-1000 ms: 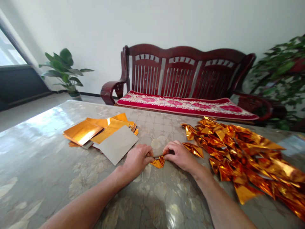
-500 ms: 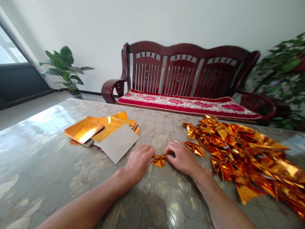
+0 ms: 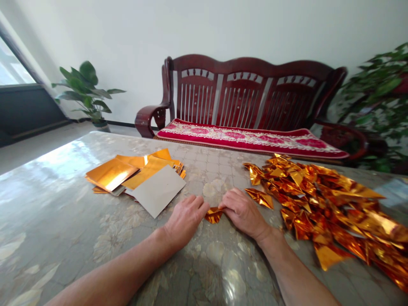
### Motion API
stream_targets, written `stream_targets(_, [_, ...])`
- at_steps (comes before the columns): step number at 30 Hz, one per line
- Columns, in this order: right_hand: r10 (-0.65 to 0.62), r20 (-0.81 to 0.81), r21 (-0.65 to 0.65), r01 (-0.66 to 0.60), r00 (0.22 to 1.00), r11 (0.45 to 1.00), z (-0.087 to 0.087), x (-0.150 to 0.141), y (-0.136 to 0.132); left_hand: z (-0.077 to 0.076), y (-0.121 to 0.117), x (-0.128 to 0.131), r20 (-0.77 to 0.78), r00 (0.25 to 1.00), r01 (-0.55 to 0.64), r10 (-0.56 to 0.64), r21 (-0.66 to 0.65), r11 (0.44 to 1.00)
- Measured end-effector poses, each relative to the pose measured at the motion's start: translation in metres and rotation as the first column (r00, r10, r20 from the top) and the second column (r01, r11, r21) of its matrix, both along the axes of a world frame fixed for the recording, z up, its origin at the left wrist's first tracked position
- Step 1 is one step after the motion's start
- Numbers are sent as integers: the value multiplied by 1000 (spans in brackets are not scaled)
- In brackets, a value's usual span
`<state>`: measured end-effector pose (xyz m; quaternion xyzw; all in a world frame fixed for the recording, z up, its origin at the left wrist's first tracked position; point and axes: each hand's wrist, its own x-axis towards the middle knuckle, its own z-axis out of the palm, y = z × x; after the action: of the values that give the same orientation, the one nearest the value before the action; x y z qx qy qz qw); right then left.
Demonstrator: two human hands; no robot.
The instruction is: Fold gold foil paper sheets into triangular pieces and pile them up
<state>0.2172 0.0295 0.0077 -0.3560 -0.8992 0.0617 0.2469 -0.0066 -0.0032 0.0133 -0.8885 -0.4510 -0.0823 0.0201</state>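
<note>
Between my two hands is a small folded gold foil paper, boat-like in shape, low over the table. My left hand pinches its left end, with the fingertips partly hidden behind the knuckles. At the opposite end, my right hand grips the other tip between thumb and fingers. Left of my hands lies a loose stack of flat gold foil sheets, and one sheet on it shows its grey-white back. A single folded gold piece rests just beyond my right hand.
A large heap of folded gold foil pieces covers the table's right side. The patterned table is glossy. Behind it stands a dark red wooden bench with a floral cushion. Potted plants flank it, and a clear plastic bag lies far right.
Both hands have stayed on the small foil piece, shifting slightly as their fingers close more over its ends. The piece has changed shape a little. The view has moved slightly.
</note>
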Motion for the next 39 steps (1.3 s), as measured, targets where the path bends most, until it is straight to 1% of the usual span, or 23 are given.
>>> stream_targets(5, [27,5,26,-27,1000,999,0,3,-2,5,-4,1,-57,998,35,-36,-10,999])
stream_targets(10, [-9,12,39,8,1000,999,0,3,-4,6,-4,1,-67,997,23,-26,-46,999])
stream_targets(15, [-25,53,57,21,998,998,-1,2,-7,6,-5,2,-76,996,41,-44,-45,998])
stream_targets(20, [-15,63,14,14,998,1000,2,1,-9,12,-10,2,-78,996,32,-37,-65,997])
stream_targets(23, [-27,60,-31,29,998,999,8,1,-11,18,-11,4,-51,999,-5,0,-93,996])
stream_targets(26, [-73,60,-59,77,996,995,10,-1,-11,20,-8,8,-25,998,-61,58,-140,988])
stream_targets(29, [-126,41,-77,129,991,989,8,-2,-9,17,-2,10,23,988,-149,156,-184,972])
stream_targets(33, [-123,13,-123,124,992,985,3,-1,-6,11,4,4,115,960,-218,256,-267,939])
stream_targets(35, [-133,17,-142,134,991,981,3,0,-5,10,6,1,135,951,-231,279,-292,928])
stream_targets(39, [-170,35,-169,174,985,970,7,1,-5,10,7,-3,160,952,-206,262,-298,932])
